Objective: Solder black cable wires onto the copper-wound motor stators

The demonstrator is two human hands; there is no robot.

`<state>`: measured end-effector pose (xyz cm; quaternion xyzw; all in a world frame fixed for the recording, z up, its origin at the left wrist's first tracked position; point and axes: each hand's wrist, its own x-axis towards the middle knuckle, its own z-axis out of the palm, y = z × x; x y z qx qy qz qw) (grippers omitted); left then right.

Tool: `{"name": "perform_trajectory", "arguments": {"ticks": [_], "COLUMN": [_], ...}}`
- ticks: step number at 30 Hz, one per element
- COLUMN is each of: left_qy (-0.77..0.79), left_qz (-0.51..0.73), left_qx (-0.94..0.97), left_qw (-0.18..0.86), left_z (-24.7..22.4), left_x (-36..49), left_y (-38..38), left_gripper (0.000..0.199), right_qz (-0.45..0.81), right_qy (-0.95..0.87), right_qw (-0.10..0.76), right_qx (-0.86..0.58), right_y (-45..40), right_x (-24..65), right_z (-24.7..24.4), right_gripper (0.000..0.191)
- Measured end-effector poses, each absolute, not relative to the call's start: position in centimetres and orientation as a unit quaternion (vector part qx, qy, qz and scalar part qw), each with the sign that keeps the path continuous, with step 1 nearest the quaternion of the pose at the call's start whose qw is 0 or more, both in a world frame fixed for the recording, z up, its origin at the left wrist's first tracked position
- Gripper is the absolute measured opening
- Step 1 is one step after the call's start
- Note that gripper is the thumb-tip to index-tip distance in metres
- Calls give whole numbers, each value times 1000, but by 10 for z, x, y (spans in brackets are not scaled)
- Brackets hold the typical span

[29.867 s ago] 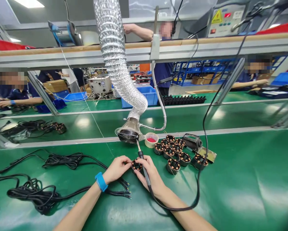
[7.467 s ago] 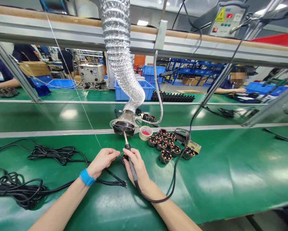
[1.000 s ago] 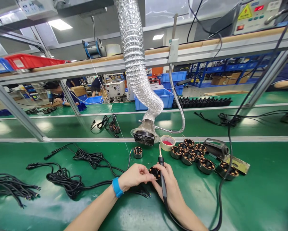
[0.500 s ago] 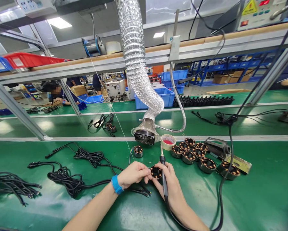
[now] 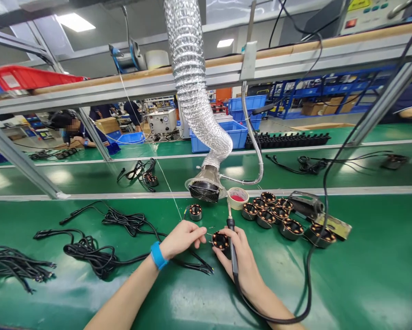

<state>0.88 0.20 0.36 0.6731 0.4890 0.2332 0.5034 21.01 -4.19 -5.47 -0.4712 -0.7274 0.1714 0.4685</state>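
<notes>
My right hand [image 5: 243,256] holds a soldering iron [image 5: 231,225], its tip pointing away from me, and also grips a motor stator [image 5: 220,240] with copper windings at its left side. The fingers of my left hand [image 5: 183,238] are pinched just left of that stator. A thin wire [image 5: 209,234] shows between those fingertips and the stator; whether it is solder or a stator lead I cannot tell. Another stator [image 5: 195,211] stands on the green bench beyond my hands. A thin strand [image 5: 167,181] runs down from a spool [image 5: 125,58] on the shelf toward my left hand.
Several stators [image 5: 266,217] stand at right beside a tape roll [image 5: 238,198] and a metal stand [image 5: 307,206]. Black cables [image 5: 89,254] lie at left. A fume duct [image 5: 188,68] with a fan [image 5: 204,191] hangs ahead. Across the bench, a person [image 5: 75,130] leans over.
My left hand has drawn back leftward from the stator, opening a small gap bridged by the thin wire. My right hand keeps the iron and stator. The view has shifted slightly.
</notes>
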Motion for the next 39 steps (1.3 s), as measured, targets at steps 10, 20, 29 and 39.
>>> {"name": "perform_trajectory", "arguments": {"ticks": [10,20,29,39], "left_qy": [420,370,398,387], "left_qz": [52,75,248,324], "left_qx": [849,824,710,679], "left_qw": [316,422,525,534], "left_z": [-3,17,24,19], "left_x": [-10,-12,-16,-9], "left_y": [2,-1,2,2], "left_gripper": [16,10,31,31], "right_qz": [182,190,210,153], "right_qy": [-718,-720,-757,-719], "right_qw": [477,477,453,576], "right_qx": [-474,-467,-421,-359], "right_y": [-48,-43,-32,-32], "right_x": [211,214,207,179], "right_z": [-49,-52,-39,-6], "right_gripper": [36,41,43,23]}}
